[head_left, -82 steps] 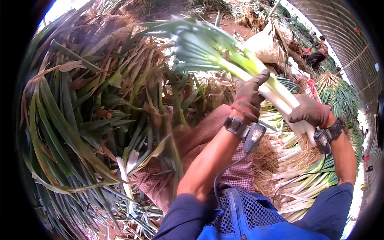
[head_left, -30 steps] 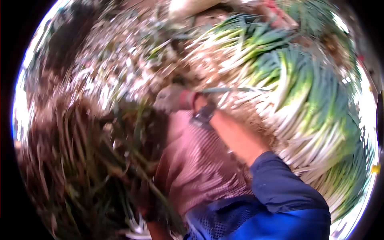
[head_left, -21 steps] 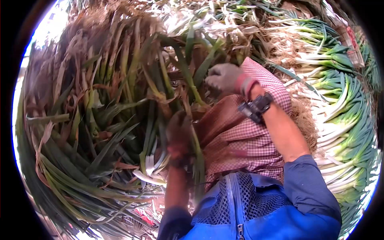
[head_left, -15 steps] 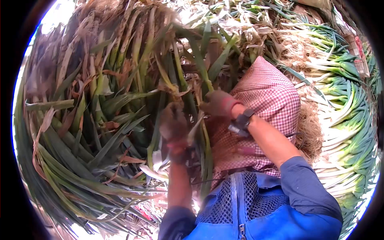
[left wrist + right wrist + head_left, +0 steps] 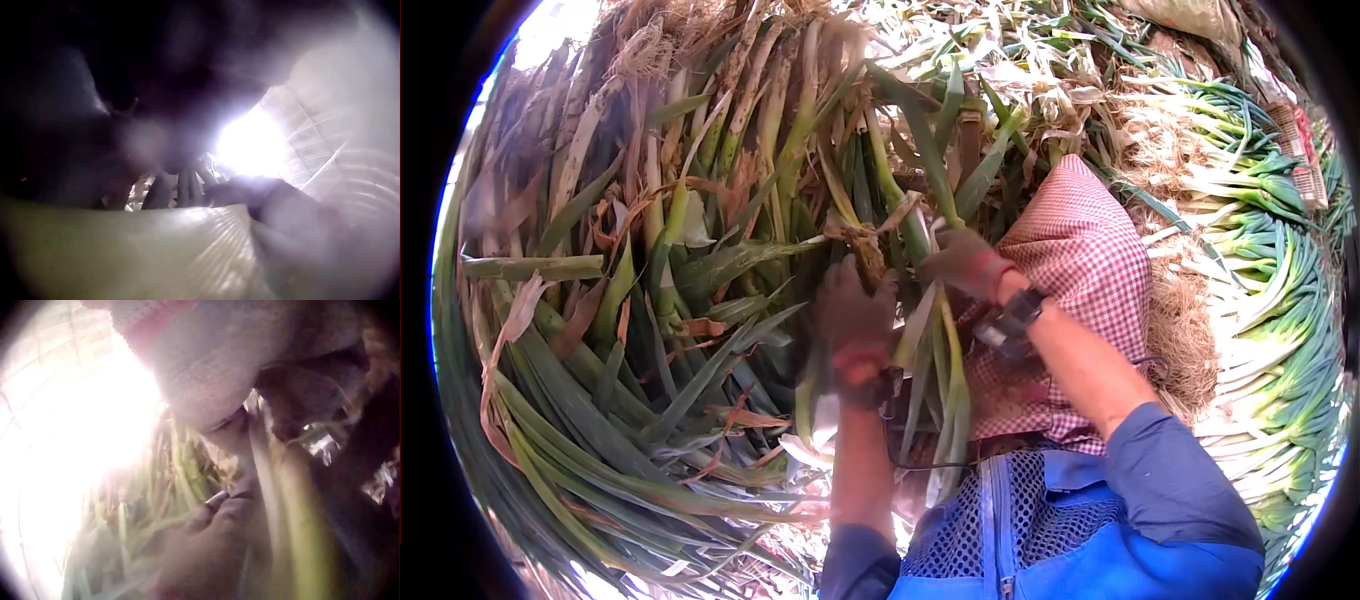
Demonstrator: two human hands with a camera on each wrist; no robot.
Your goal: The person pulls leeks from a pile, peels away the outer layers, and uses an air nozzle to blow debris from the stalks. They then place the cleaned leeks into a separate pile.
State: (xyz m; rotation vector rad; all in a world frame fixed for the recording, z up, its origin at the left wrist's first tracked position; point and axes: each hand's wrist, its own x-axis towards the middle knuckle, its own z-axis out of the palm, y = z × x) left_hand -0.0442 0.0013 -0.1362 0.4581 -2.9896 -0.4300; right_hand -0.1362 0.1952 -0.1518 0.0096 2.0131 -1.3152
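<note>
In the head view both gloved hands work close together at the near side of the leek pile. My right hand curls round a yellow-green leek stalk, whose leaves hang toward the blue vest. The right wrist view shows this stalk running down from under the right glove. My left hand is just left of it, against withered brown leaves; its fingers appear curled in the right wrist view. A pale ribbed leaf or stalk fills the bottom of the dark left wrist view.
A checked pink cloth covers the lap, right of the hands. Beyond it lie rows of white-stalked leeks with matted roots. Leaf scraps are strewn at the back. A sack stands at the top right.
Earlier both hands held a thick white-stalked leek bunch; it has left the hands. The hands have come to the pile at left, and the right hand has closed round a stalk there.
</note>
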